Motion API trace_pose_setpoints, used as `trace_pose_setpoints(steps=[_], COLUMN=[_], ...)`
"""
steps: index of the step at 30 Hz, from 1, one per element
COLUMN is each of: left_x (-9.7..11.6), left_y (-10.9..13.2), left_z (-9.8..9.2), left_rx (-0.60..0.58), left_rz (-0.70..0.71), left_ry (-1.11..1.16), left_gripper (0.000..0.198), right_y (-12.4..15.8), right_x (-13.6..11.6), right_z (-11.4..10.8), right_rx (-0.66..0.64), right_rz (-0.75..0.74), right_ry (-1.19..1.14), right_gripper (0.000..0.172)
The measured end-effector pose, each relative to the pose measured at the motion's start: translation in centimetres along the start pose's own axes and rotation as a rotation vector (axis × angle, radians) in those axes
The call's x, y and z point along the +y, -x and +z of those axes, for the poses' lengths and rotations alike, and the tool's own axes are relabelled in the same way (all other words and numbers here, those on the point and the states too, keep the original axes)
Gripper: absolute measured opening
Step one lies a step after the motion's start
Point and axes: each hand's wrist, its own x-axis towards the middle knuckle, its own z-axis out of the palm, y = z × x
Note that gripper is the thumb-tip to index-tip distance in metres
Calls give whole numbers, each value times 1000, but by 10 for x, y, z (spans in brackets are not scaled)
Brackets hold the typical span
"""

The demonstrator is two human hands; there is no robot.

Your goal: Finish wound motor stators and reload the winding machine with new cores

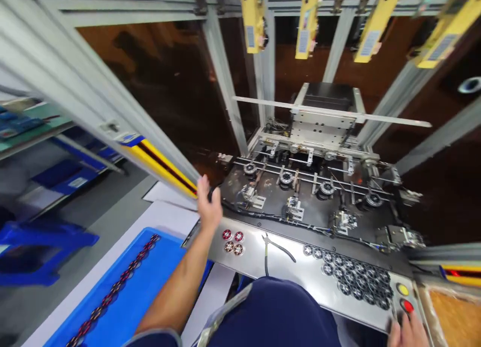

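Observation:
My left hand (209, 210) is raised with its fingers stretched and the thumb apart, beside the lower end of the yellow sensor bar (165, 167). It holds nothing. Just below it, several red and bronze spoked discs (238, 236) lie on the metal ledge (251, 259). At the lower right, my right hand (409, 333) is partly cut off by the picture edge. Its fingers are slightly apart, touching or very near the red button (406, 306); blur hides the exact contact. Many dark spoked discs (349, 277) sit in rows to its left.
Pliers (267, 249) lie mid-ledge. Behind stands a fixture (270, 186) with several round parts (286, 178) under metal rods. A yellow button (403, 289) and brown-filled box (456, 314) are right. The blue tray (150, 272) holds a line of discs. Frame posts (225, 81) flank the machine.

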Motion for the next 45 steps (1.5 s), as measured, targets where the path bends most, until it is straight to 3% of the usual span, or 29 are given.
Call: trace_pose_setpoints(steps=[4, 6, 8, 15, 21, 28, 45], left_x=[-39, -56, -65, -70, -72, -72, -67], left_y=[115, 147, 159, 153, 156, 155, 154], left_z=[-31, -35, -32, -14, -9, -6, -6], left_rx=[-8, -56, -105, -218, -314, -315, -317], left_rz=[-201, -259, -289, -281, -226, -205, -197], left_ry=[1, -28, -56, -113, -178, -225, -257], left_gripper=[67, 69, 72, 76, 68, 62, 52], right_y=[19, 26, 30, 33, 14, -3, 0], right_x=[-9, -8, -6, -5, -1, 4, 17], right_z=[-5, -9, -12, -14, -1, 22, 27], right_rx=[-27, -39, -55, -51, 29, 91, 52], right_rz=[53, 102, 134, 165, 219, 275, 300], right_ry=[93, 118, 127, 99, 58, 32, 4], right_gripper=[64, 62, 61, 59, 56, 54, 59])
